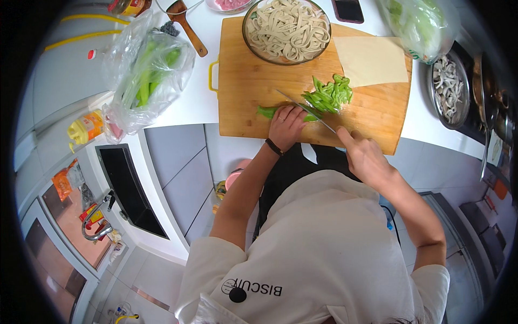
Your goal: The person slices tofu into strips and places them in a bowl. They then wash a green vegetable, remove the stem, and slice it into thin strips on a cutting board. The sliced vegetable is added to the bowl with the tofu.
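My left hand (286, 126) presses a long green pepper (266, 111) down on the wooden cutting board (251, 81). In my right hand (364, 156) is the handle of a kitchen knife (299, 104); its handle is mostly hidden by my fingers. The blade crosses the pepper just right of my left fingers. Beyond the blade lies a heap of sliced green pepper (330, 95). A glass bowl (245, 42) of wide noodles (288, 30) stands at the back of the board. To its right a flat, pale sheet (372, 60), perhaps dough or tofu skin, lies on the wood.
On the left are a plastic bag of green peppers (147, 81), a wooden spatula (189, 30) and an oil bottle (85, 127). Bagged leafy greens (419, 26), a metal bowl of sliced mushrooms (448, 89) and a pan (487, 89) stand right. A phone (349, 10) lies behind the board.
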A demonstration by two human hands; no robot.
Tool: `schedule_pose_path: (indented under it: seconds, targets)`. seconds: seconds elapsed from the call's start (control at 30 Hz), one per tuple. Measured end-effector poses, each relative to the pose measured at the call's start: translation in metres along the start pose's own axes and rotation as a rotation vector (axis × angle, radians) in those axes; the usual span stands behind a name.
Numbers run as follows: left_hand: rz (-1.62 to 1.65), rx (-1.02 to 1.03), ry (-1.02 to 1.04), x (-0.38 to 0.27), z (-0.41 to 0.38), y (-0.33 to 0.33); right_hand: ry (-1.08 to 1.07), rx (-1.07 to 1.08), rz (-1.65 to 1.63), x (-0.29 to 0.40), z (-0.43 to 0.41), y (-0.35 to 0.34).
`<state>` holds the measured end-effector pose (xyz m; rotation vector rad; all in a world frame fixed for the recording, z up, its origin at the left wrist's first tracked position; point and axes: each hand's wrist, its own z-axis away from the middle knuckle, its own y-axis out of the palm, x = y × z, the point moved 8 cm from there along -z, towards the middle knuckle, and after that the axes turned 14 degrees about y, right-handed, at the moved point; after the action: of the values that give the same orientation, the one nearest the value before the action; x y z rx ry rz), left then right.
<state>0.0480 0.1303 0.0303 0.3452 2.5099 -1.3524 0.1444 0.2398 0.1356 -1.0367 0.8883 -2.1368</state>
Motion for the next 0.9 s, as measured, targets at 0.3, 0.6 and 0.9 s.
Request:
schedule_pose_path:
  seconds: [0.3,0.6,0.9]
  targets:
    - [0.041,0.041,-0.029,0.005,0.005,0.005,-0.069,-0.031,-0.052,-0.002,-0.039,0.031]
    - [0.047,0.071,-0.013,0.003,0.014,0.009,0.038,0.028,-0.002,-0.002,-0.044,0.059]
    - [0.048,-0.003,-0.064,0.004,0.004,-0.004,0.001,-0.094,-0.144,0.004,-0.029,0.014]
